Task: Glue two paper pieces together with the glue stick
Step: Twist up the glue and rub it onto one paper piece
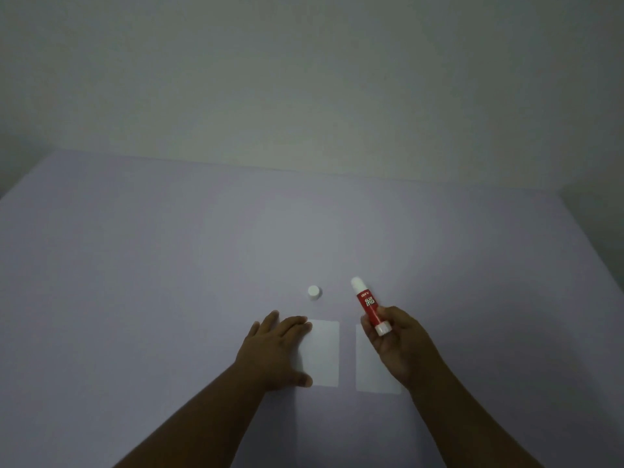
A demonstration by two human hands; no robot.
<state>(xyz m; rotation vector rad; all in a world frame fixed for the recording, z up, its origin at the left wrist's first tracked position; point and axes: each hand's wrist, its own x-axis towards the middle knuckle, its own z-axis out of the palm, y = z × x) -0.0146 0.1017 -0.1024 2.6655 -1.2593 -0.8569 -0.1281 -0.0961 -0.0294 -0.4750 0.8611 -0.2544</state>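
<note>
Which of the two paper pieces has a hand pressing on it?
The left paper piece: the left hand lies flat on its left edge. The right paper piece lies untouched beneath the right hand holding the glue stick.

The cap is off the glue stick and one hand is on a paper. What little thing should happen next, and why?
Probably bring the glue stick in the right hand down, white tip first, onto the left paper. Its cap already sits on the table, the tip points away from the papers, and the left hand rests flat on that paper's edge. The right paper lies apart, untouched.
</note>
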